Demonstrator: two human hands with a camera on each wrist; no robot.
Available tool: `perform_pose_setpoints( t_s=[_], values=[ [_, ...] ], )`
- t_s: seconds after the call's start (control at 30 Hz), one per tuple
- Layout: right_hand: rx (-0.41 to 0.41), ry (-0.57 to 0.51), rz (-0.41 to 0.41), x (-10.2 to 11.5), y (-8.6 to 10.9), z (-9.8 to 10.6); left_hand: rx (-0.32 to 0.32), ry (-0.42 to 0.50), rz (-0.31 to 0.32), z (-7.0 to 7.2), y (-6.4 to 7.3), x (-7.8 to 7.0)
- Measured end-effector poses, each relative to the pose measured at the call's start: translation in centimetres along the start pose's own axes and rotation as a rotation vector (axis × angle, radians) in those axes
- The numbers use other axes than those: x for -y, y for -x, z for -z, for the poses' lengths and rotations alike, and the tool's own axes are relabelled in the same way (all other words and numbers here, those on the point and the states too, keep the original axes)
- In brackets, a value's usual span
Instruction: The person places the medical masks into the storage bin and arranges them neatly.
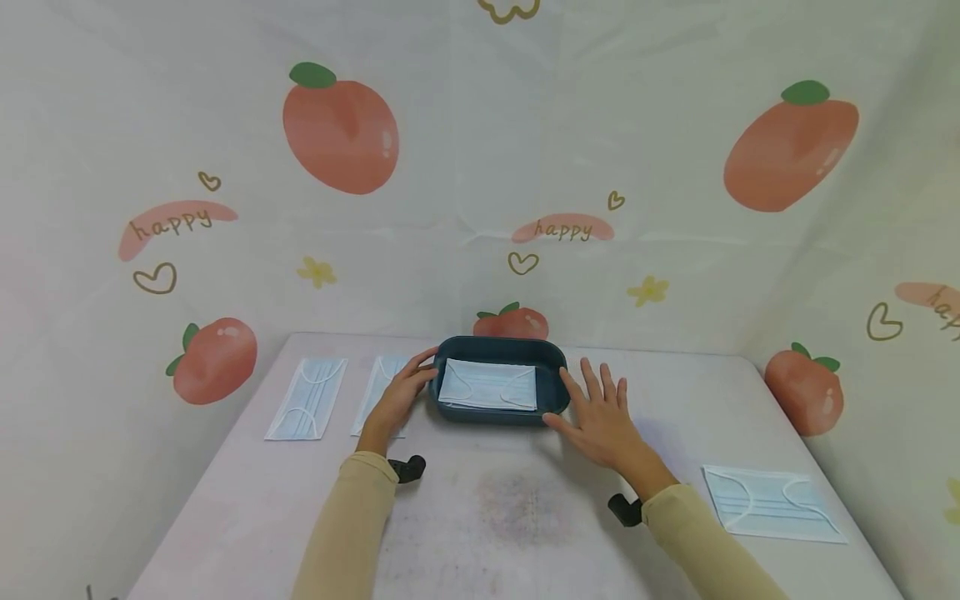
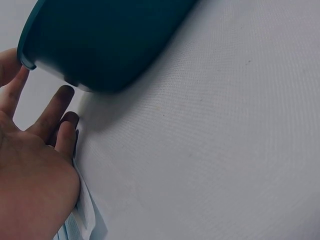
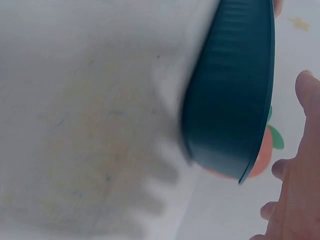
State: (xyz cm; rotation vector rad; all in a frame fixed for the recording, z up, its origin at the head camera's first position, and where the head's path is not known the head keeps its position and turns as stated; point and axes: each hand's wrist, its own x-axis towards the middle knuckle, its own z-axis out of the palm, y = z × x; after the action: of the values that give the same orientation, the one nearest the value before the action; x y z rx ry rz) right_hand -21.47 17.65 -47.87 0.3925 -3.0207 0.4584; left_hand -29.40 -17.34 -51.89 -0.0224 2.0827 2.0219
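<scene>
A dark teal plastic tray (image 1: 501,421) stands at the back middle of the table. Inside it lies a small stack of light blue face masks (image 1: 487,383). At the tray's left end is my left hand (image 1: 393,404), thumb and forefinger tips right at the rim, the other fingers loosely stretched below it. My right hand (image 1: 600,425) is spread wide at the right end, its thumb and forefinger overlapping the rim in the head view. The right wrist view shows these fingers (image 3: 307,95) apart from the tray's wall (image 3: 227,95).
One face mask (image 1: 307,400) lies at the table's left, and another mask (image 1: 371,400) is partly hidden behind my left hand. A further face mask (image 1: 776,504) lies near the right edge. Behind the table (image 1: 480,533) hangs a white cloth (image 1: 465,150) printed with fruit.
</scene>
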Motion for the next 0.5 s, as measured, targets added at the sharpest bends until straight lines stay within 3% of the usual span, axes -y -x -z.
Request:
perform_pose_setpoints(
  t_s=[0.5],
  values=[
    [0.011, -0.021, -0.099, -3.5, 2.6, 0.8, -0.014, -0.008, 0.017, 0.1, -0.1, 0.2]
  ],
)
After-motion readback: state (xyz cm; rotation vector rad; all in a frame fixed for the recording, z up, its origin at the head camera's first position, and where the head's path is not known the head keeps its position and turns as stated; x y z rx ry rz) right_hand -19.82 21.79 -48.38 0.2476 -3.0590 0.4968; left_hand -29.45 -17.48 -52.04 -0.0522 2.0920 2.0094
